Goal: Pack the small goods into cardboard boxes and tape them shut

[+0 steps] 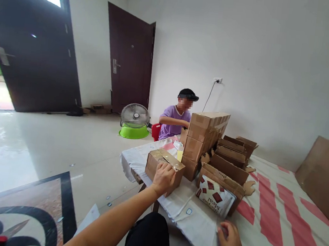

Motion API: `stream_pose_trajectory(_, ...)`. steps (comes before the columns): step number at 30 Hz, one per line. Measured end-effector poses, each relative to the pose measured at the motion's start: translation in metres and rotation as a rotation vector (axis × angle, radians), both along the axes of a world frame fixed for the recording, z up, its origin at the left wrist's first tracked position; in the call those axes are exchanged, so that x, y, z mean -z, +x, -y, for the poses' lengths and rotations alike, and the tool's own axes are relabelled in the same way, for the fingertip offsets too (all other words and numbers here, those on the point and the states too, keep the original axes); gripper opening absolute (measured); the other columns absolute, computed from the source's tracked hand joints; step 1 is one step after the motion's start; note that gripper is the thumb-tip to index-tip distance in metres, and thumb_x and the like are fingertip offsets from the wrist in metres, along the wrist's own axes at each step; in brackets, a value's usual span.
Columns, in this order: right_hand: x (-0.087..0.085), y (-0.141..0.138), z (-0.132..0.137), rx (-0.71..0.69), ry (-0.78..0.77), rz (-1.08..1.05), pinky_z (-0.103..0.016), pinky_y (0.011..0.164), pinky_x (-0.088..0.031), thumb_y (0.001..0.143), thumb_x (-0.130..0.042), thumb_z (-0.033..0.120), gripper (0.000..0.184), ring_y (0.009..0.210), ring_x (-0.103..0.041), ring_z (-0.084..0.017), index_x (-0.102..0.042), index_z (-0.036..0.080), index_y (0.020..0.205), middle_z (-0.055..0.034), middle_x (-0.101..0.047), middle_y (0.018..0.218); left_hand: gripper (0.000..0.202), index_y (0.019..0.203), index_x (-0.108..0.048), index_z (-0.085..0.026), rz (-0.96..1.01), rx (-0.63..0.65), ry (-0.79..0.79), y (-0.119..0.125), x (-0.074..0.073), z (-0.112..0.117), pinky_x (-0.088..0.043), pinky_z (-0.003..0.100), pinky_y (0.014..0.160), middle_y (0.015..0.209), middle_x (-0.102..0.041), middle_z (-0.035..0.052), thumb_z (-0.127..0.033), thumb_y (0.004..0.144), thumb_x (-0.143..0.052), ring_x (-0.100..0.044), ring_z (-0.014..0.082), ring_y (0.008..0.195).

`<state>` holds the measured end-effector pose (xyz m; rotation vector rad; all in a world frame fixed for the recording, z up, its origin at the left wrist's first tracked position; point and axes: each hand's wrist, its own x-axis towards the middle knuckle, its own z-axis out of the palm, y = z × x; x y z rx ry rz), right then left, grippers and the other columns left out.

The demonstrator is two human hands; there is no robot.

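A taped brown cardboard box stands at the table's near left corner. My left hand is closed against its front upper edge, fingers bent at the taped top; whatever they pinch is hidden. To the right, my right hand rests low by the table's front edge, thumb and fingers a little apart, holding nothing. Just beyond it, a white packet with dark red diamonds leans against an open cardboard box.
Behind my box rises a stack of taped cartons, with several open boxes to its right. A person in a purple shirt sits across the table. A green-based fan stands on the floor; a large cardboard sheet leans right.
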<state>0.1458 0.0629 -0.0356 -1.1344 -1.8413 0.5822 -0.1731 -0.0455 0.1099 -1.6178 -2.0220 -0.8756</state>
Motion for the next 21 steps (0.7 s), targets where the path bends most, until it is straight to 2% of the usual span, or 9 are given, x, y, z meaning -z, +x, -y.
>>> stream_pose_trajectory(2,-0.006,-0.001,0.005,-0.005,0.021,0.033,-0.039,0.082,-0.049,0.07,-0.05,0.044,0.026,0.087,-0.06,-0.025,-0.062,0.021,0.076,-0.008,-0.063,0.089,0.02,0.087,-0.069,-0.024,0.046,0.007,-0.024,0.009,0.002,0.007,-0.03,0.04,0.097,0.095,-0.064,0.0057,-0.032,0.085,-0.051,-0.051,0.0241,0.103)
stream_pose_trajectory(4,-0.01,-0.002,0.008,-0.009,0.031,0.06,-0.037,0.079,-0.049,0.071,-0.05,0.041,0.024,0.084,-0.06,-0.024,-0.062,0.021,0.075,-0.0072,-0.063,0.087,0.022,0.097,-0.067,-0.027,0.111,-0.024,-0.038,0.006,-0.001,0.009,-0.03,0.04,0.099,0.106,-0.062,0.005,-0.038,0.084,-0.053,-0.049,0.0249,0.109)
stream_pose_trajectory(6,-0.013,-0.003,0.01,-0.007,0.037,0.077,-0.036,0.077,-0.049,0.071,-0.05,0.04,0.022,0.082,-0.06,-0.023,-0.062,0.021,0.073,-0.0065,-0.062,0.086,0.032,0.109,-0.063,-0.025,0.198,-0.116,-0.035,-0.012,-0.009,0.007,-0.029,0.043,0.101,0.121,-0.056,0.0083,-0.042,0.086,-0.049,-0.044,0.0277,0.118)
stream_pose_trajectory(8,-0.015,-0.003,0.012,-0.001,0.044,0.086,-0.036,0.077,-0.049,0.071,-0.05,0.038,0.02,0.082,-0.06,-0.023,-0.062,0.022,0.072,-0.0062,-0.062,0.085,0.045,0.123,-0.054,-0.018,0.3,-0.243,-0.034,-0.04,-0.021,0.002,-0.028,0.05,0.101,0.135,-0.044,0.016,-0.044,0.088,-0.042,-0.035,0.0342,0.127)
stream_pose_trajectory(10,-0.018,-0.004,0.014,0.003,0.049,0.09,-0.036,0.079,-0.048,0.07,-0.05,0.036,0.019,0.083,-0.06,-0.024,-0.061,0.022,0.071,-0.0065,-0.062,0.084,0.06,0.132,-0.043,-0.011,0.389,-0.316,-0.075,-0.07,-0.032,-0.003,-0.028,0.056,0.099,0.142,-0.035,0.0222,-0.046,0.084,-0.047,-0.03,0.0405,0.131)
stream_pose_trajectory(13,-0.023,-0.005,0.015,0.005,0.021,0.081,-0.038,0.083,-0.047,0.069,-0.051,0.035,0.016,0.088,-0.059,-0.025,-0.061,0.022,0.07,-0.0071,-0.062,0.086,0.062,0.128,-0.046,-0.011,0.483,-0.264,-0.201,-0.103,-0.041,-0.006,-0.039,0.043,0.095,0.131,-0.052,0.0184,-0.045,0.077,-0.057,-0.048,0.0341,0.12)
stream_pose_trajectory(15,-0.026,-0.006,0.014,-0.002,-0.029,0.07,-0.04,0.086,-0.046,0.067,-0.054,0.034,0.014,0.091,-0.059,-0.027,-0.061,0.023,0.07,-0.0074,-0.063,0.087,0.059,0.121,-0.052,-0.011,0.524,-0.207,-0.275,-0.111,-0.039,-0.004,-0.044,0.035,0.088,0.12,-0.062,0.015,-0.047,0.075,-0.057,-0.058,0.0294,0.108)
stream_pose_trajectory(18,-0.032,-0.013,0.017,-0.005,-0.104,0.063,-0.042,0.087,-0.046,0.067,-0.059,0.037,0.021,0.092,-0.061,-0.028,-0.064,0.021,0.081,-0.0085,-0.067,0.091,0.061,0.113,-0.057,-0.011,0.546,-0.128,-0.348,-0.103,-0.033,0.004,-0.048,0.032,0.081,0.11,-0.067,0.0127,-0.055,0.071,-0.056,-0.062,0.0279,0.099)
stream_pose_trajectory(21,-0.044,-0.024,0.039,-0.1,-0.199,-0.021,-0.045,0.093,-0.043,0.071,-0.061,0.046,0.053,0.109,-0.058,-0.029,-0.057,0.017,0.115,-0.0128,-0.064,0.115,0.061,0.109,-0.058,-0.015,0.533,-0.051,-0.391,-0.082,-0.027,0.015,-0.048,0.032,0.082,0.106,-0.068,0.0094,-0.061,0.068,-0.055,-0.062,0.0275,0.097)
